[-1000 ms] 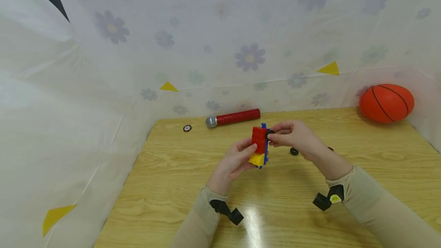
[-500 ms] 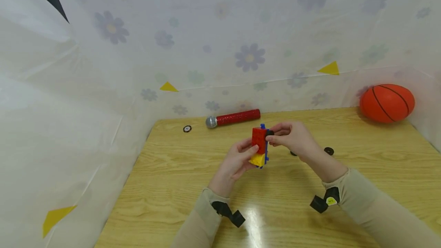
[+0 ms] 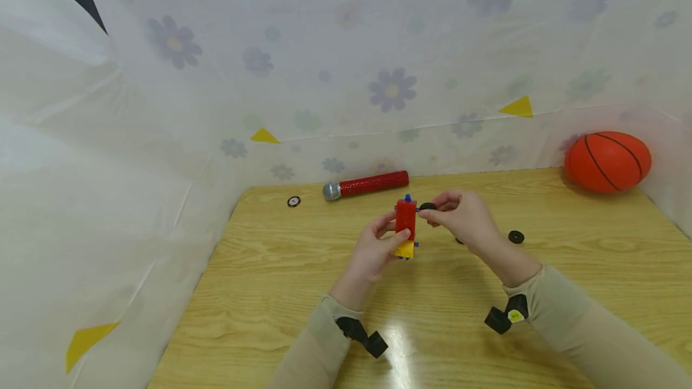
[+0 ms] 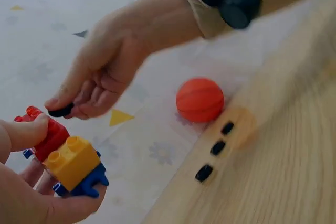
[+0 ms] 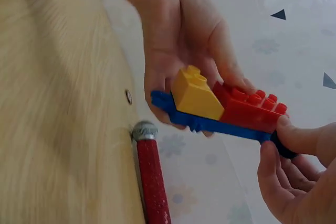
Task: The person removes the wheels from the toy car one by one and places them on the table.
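My left hand (image 3: 373, 251) holds a toy block car, its thumb lying on the red brick (image 3: 405, 219). Beside that brick sits a sloped yellow brick (image 5: 195, 95), both on a blue wheel base (image 5: 226, 128) with short side pegs. Between thumb and fingers, my right hand (image 3: 466, 219) pinches a black toy wheel (image 3: 427, 207). The wheel is at a peg near the red end of the base; whether it is on the peg cannot be told. At the yellow end, the visible side peg (image 3: 416, 244) is bare.
Several black wheels lie on the wooden table, one (image 3: 516, 237) right of my right hand, others partly hidden there. A red toy microphone (image 3: 373, 184) and a small black-and-white disc (image 3: 294, 201) lie at the back. An orange ball (image 3: 608, 162) sits back right, near the patterned sheet.
My left hand has turned the car, so the blue base no longer shows along its right side and pegs show on both sides. The right hand has shifted slightly, still pinching the wheel.
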{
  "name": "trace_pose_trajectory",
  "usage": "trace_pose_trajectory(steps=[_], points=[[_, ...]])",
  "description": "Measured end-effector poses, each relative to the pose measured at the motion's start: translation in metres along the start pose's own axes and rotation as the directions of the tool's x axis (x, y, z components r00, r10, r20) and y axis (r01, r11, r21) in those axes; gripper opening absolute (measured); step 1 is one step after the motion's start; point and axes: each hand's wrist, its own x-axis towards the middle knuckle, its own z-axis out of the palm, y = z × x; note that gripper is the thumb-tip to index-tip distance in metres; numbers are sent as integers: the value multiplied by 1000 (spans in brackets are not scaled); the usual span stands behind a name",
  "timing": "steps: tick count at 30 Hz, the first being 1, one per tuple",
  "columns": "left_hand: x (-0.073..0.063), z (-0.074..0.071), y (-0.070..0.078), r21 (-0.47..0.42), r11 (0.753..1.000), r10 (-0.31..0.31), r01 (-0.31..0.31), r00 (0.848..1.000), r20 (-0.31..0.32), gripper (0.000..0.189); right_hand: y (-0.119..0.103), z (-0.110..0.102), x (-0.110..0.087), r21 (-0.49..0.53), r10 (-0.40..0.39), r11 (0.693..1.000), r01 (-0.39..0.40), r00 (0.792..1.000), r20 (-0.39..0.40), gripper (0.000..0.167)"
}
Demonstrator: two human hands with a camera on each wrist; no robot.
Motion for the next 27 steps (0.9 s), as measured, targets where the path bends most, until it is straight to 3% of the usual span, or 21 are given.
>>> trace_pose_trajectory(steps=[4,12,19,27], points=[[3,-7,-2,-44,999,6,-7,999,-35,47,4,-4,0,36,3,999,-3,1000,-13,43],[0,-15,7,-118,993,0,6,999,51,47,3,-17,-3,133,-30,991,30,1000,3,43],[-2,-15,11,-163,986,36,-17,993,114,46,7,-35,-5,103,-52,993,52,999,-5,44],[-2,-16,16,-172,985,29,-14,996,87,46,15,-53,-6,129,-88,987,93,995,-45,39]])
